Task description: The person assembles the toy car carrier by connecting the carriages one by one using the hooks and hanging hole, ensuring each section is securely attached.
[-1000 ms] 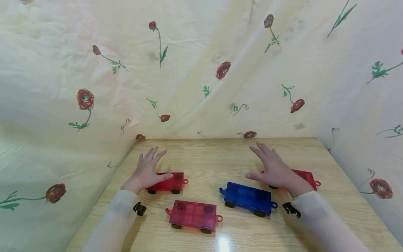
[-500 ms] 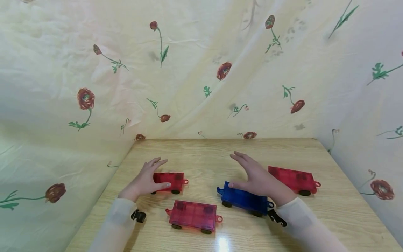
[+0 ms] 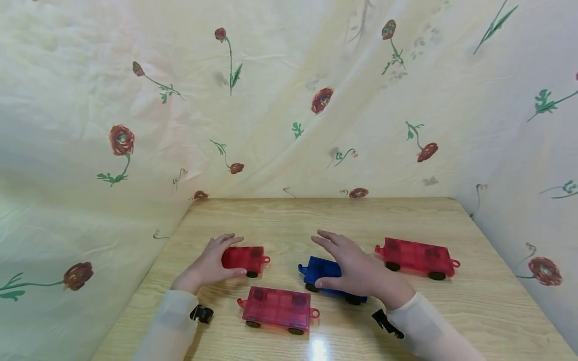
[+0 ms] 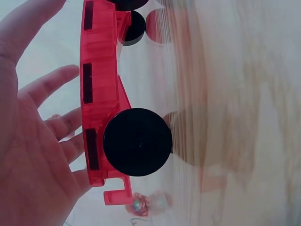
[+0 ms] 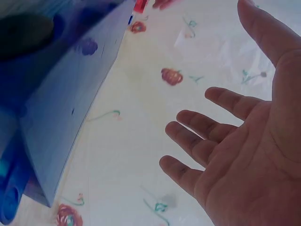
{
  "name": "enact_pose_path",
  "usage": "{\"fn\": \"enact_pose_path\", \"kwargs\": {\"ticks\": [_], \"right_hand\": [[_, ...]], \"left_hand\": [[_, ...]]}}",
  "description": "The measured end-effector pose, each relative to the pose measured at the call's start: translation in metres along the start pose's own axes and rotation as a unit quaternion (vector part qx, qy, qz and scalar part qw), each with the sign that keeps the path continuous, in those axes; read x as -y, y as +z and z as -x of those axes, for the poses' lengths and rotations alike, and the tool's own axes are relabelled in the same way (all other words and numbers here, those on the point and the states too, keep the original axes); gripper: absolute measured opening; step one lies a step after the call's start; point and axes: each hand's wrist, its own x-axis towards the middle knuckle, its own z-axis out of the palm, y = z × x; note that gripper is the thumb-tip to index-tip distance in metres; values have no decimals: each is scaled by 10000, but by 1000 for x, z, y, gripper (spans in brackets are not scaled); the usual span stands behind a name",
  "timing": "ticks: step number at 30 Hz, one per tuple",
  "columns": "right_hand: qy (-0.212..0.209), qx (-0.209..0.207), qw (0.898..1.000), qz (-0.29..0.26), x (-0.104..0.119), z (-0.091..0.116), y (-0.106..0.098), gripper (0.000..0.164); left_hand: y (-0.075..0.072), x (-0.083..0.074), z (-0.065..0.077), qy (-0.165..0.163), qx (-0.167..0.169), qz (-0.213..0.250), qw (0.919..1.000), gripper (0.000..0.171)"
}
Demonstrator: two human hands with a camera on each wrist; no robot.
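Low toy train cars of see-through plastic with black wheels stand on the wooden table. My left hand [image 3: 213,263] spans a red car [image 3: 246,258], thumb along the near side and fingers behind the far side; in the left wrist view those fingers are loosely bent, partly hidden by the red car [image 4: 99,94]. Over the blue car [image 3: 321,267] reaches my right hand [image 3: 356,268], hiding much of it. The right wrist view has the right hand's fingers [image 5: 188,141] spread, apart from the blue car [image 5: 70,108], which lies close to the camera.
A pinkish-red car [image 3: 276,307] stands at the front, between the two forearms. Another red car [image 3: 417,255] is at the right, beyond my right wrist. Flowered cloth [image 3: 271,125] rises behind the wooden table [image 3: 289,220] and along its sides.
My right hand has moved left from above the right red car to the blue car, which has shifted left. My left hand has come lower around its red car.
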Motion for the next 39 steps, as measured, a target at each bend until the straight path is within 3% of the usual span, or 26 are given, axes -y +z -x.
{"fn": "enact_pose_path", "kwargs": {"ticks": [8,14,25,31,39], "right_hand": [[-209,380,9990,-139,20,-2,16,95],[-256,707,9963,-413,30,-3,28,93],[-712,966,9921,-366,46,-4,49,78],[-729,1073,9906,-429,52,-6,57,69],[-862,1186,9891,-106,49,-8,64,65]], "left_hand": [[2,-3,6,-102,240,208,9994,89],[5,1,6,83,249,310,9992,86],[10,5,7,41,67,164,9998,82],[11,4,11,-115,-108,159,9997,76],[15,5,14,-45,-346,164,9993,75]]}}
